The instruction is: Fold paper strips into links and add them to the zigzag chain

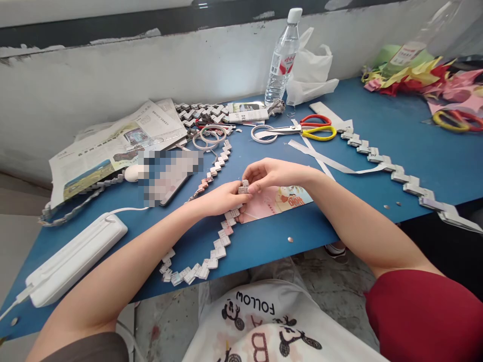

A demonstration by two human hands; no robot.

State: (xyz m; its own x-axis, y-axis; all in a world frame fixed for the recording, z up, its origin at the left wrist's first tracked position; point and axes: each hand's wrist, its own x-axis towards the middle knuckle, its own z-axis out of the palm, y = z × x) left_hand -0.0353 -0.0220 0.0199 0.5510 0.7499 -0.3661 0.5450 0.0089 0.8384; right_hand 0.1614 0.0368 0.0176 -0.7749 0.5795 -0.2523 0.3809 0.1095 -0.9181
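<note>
Both hands meet over the middle of the blue table, at the end of a zigzag folded-paper chain [220, 245]. My left hand [225, 197] is closed around the chain just below its end. With thumb and fingers my right hand [261, 175] pinches the small folded end piece [244, 187]. From my left hand the chain runs down toward the table's front edge and curves back left under my forearm. Beneath my hands lies a pink printed sheet [260, 203]. The fingertips partly hide each other.
Red-and-yellow-handled scissors [319, 128], tape rings [213, 137] and paper strips [320, 157] lie behind my hands. A water bottle [283, 60] stands by the wall. Newspapers [121, 146], a phone [175, 178] and a white power strip [77, 259] are left; another paper chain [403, 178] is right.
</note>
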